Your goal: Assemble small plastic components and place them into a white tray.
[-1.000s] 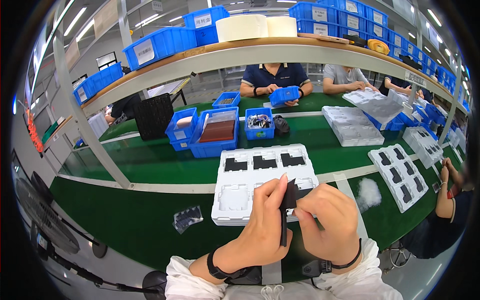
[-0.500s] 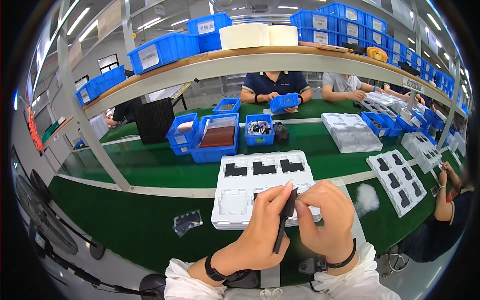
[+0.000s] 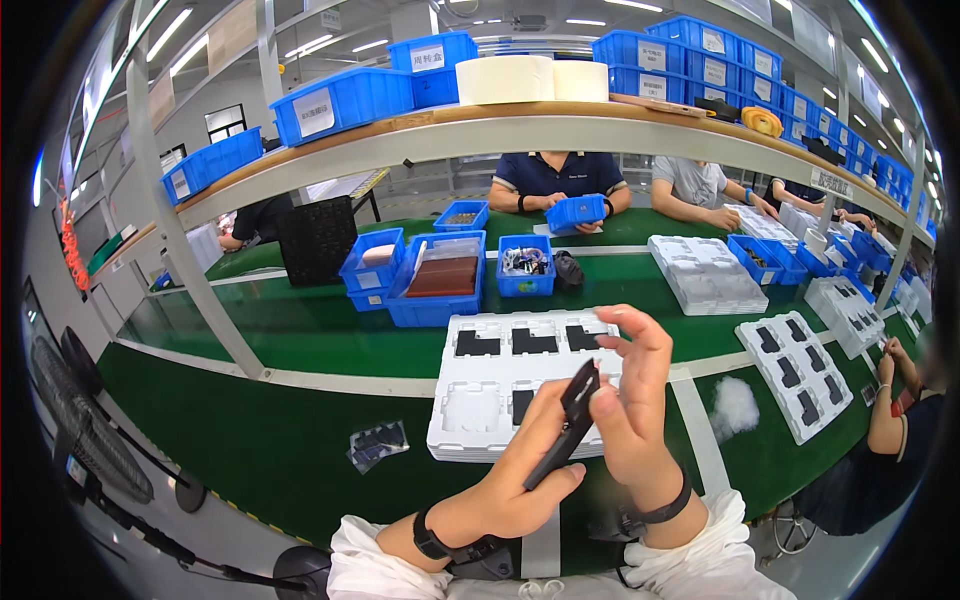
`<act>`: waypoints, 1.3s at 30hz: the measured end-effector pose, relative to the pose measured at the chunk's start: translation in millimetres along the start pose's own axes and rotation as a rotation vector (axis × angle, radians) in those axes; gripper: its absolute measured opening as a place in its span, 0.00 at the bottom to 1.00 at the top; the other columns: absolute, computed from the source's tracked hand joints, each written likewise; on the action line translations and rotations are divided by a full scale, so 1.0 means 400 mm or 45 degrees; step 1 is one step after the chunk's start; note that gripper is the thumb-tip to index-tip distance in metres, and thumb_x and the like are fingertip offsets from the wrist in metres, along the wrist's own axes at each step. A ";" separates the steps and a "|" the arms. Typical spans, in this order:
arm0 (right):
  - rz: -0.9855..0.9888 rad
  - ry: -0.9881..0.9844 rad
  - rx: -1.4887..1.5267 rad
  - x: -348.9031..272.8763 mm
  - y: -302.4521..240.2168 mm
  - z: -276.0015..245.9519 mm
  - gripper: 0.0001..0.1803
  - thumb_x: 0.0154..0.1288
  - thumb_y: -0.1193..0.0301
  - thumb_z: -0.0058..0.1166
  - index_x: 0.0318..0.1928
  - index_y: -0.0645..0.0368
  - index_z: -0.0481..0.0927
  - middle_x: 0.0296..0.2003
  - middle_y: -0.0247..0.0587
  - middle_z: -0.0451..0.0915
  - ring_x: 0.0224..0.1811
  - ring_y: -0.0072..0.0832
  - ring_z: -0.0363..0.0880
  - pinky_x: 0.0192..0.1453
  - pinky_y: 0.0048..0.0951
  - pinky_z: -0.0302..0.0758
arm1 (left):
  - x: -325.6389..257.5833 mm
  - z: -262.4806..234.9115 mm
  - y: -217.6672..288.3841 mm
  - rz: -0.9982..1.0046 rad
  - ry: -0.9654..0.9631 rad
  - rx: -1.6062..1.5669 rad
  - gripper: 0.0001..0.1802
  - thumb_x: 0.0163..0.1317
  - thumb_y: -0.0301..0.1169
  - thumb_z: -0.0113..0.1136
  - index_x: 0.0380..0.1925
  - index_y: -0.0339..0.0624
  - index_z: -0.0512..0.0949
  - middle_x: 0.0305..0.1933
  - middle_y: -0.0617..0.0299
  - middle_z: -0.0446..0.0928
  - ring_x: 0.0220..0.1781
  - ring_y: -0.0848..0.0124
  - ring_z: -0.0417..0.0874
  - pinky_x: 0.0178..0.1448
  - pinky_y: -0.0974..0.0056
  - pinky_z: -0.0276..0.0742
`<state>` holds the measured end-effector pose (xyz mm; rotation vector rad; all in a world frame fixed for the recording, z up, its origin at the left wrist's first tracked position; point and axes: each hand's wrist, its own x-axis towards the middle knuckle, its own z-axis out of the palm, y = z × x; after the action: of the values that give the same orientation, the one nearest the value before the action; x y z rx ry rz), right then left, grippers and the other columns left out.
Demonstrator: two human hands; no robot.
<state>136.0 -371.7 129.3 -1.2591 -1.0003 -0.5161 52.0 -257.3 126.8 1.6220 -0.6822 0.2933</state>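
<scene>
Head view: you had the black part (image 3: 562, 430) raised in front of you, above the near edge of the bench (image 3: 280, 425), tilted with its upper end away from you. Step, as judged: two-handed work on that part, at its upper end. Left hand (image 3: 520, 462): grip clamped on the part, fingers behind it and thumb along its lower end. Right hand (image 3: 640, 415): grip apart, index finger raised and well clear of the thumb; thumb tip at the part's upper edge, contact or a slight gap, could not tell. Nothing clearly held there. Beyond your hands lay the white tray (image 3: 510, 366), black pieces (image 3: 478, 342) in its far row, lower-left recess bare. Next move, judged: called for a steady left hold and a light right-hand touch near that upper edge.
</scene>
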 end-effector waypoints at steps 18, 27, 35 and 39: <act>0.573 -0.106 0.696 -0.023 -0.056 0.030 0.11 0.67 0.71 0.48 0.43 0.68 0.75 0.36 0.31 0.77 0.36 0.13 0.70 0.40 0.16 0.67 | -0.002 -0.058 0.033 0.062 0.054 -0.462 0.44 0.52 0.29 0.55 0.66 0.31 0.45 0.70 0.49 0.46 0.72 0.59 0.47 0.71 0.58 0.43; 0.520 -0.289 0.332 -0.014 -0.063 -0.009 0.08 0.63 0.72 0.52 0.31 0.66 0.76 0.23 0.32 0.78 0.25 0.13 0.71 0.30 0.17 0.67 | 0.006 -0.114 0.045 0.467 0.201 1.015 0.39 0.43 0.44 0.60 0.57 0.37 0.69 0.57 0.47 0.70 0.64 0.49 0.64 0.68 0.42 0.41; 0.500 -0.228 0.215 -0.017 -0.075 -0.008 0.08 0.63 0.72 0.53 0.31 0.66 0.76 0.21 0.35 0.78 0.24 0.13 0.71 0.29 0.17 0.68 | 0.007 -0.086 0.080 0.441 0.324 1.607 0.42 0.47 0.66 0.52 0.50 0.41 0.76 0.54 0.51 0.74 0.63 0.49 0.65 0.68 0.40 0.32; 0.493 -0.159 0.140 -0.020 -0.083 0.000 0.09 0.63 0.72 0.53 0.30 0.66 0.76 0.21 0.34 0.77 0.23 0.13 0.70 0.28 0.17 0.67 | -0.001 -0.059 0.091 0.343 0.387 1.928 0.50 0.42 0.76 0.42 0.49 0.44 0.77 0.59 0.48 0.68 0.65 0.49 0.62 0.67 0.38 0.29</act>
<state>105.4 -382.4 140.4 -1.3563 -0.8466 -0.0825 35.0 -235.6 160.5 2.7736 -0.3908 1.4777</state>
